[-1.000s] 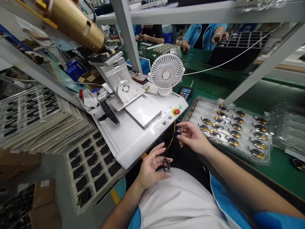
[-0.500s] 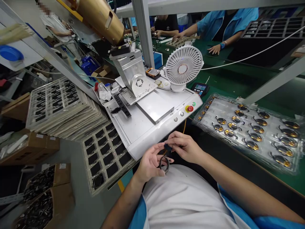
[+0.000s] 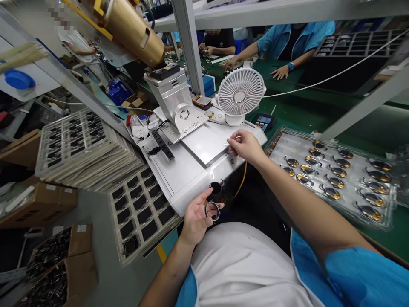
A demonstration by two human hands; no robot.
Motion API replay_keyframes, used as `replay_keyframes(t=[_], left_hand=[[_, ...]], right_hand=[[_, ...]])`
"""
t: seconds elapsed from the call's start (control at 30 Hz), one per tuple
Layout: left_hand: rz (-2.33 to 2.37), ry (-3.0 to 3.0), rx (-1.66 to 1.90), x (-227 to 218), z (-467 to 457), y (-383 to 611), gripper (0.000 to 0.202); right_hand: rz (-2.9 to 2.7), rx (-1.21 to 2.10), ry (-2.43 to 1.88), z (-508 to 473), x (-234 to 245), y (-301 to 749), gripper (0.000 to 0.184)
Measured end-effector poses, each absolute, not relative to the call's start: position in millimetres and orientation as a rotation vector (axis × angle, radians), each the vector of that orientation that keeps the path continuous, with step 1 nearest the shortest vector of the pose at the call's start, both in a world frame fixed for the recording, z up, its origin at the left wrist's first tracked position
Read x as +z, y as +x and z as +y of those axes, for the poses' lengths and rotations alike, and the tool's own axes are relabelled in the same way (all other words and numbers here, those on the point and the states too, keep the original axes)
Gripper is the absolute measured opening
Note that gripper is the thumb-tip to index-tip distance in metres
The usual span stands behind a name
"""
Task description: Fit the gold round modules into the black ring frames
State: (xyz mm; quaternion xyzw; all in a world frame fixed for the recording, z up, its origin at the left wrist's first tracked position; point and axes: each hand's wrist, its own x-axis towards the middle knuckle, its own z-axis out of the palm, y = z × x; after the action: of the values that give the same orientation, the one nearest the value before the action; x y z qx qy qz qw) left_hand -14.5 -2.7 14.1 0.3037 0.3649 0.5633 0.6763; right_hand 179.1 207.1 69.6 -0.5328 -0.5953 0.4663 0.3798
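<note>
My left hand (image 3: 196, 215) is held near my lap, below the front edge of the white machine base (image 3: 179, 175). Its fingers pinch a small metal ring (image 3: 212, 210) and a round black part (image 3: 215, 188) just above it. My right hand (image 3: 244, 147) reaches over the machine's front right corner, fingers curled by the grey plate (image 3: 206, 145) and covering the button area. Whether it holds anything I cannot make out.
A white desk fan (image 3: 240, 93) stands behind the plate. A clear tray of gold and black round parts (image 3: 332, 175) lies to the right on the green bench. Stacked trays with black pockets (image 3: 83, 145) sit left. Other people work across the bench.
My right hand left my left hand and rose to the machine's front right corner. A round black part now sits with the ring in my left fingers.
</note>
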Motion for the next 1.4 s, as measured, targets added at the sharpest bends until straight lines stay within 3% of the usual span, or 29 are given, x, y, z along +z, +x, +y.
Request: replay_keyframes(t=[0.23,0.33,0.47,0.53,0.7,0.97,1.2,1.3,1.4], left_hand=[[0.974,1.041,1.381,9.2,-25.2,-17.5,0.099],[1.136,1.335,1.362,3.6,-29.3,-10.0,0.104],[1.244,1.796,1.168,0.0,-22.2,3.0,0.111],[1.225,1.922,1.071,1.2,-17.4,6.6,0.112],[1.078,1.661,1.149,6.2,-13.0,6.9,0.101],[1.034,1.655,1.149,1.7,-13.6,-0.2,0.098],[1.137,1.822,0.968,5.2,-10.3,-5.8,0.08],[1.065,1.677,1.081,4.5,-9.6,-3.3,0.083],[0.914,1.347,1.31,6.7,-11.8,0.4,0.069]], right_hand=[[-1.526,0.887,-1.468,183.1,60.0,184.3,0.027],[-1.57,1.207,-1.184,125.8,42.4,178.3,0.023],[-1.428,1.656,-0.931,68.4,24.1,162.8,0.051],[-1.279,1.753,-0.893,61.9,21.8,159.6,0.056],[-1.066,1.821,-0.894,77.9,32.1,172.1,0.041],[-1.175,1.832,-1.055,82.5,35.7,183.1,0.041],[-1.148,1.937,-0.98,83.0,29.0,184.8,0.046],[-1.063,1.92,-0.982,80.9,30.9,185.0,0.046],[-0.997,1.905,-0.969,80.3,34.4,190.3,0.047]])
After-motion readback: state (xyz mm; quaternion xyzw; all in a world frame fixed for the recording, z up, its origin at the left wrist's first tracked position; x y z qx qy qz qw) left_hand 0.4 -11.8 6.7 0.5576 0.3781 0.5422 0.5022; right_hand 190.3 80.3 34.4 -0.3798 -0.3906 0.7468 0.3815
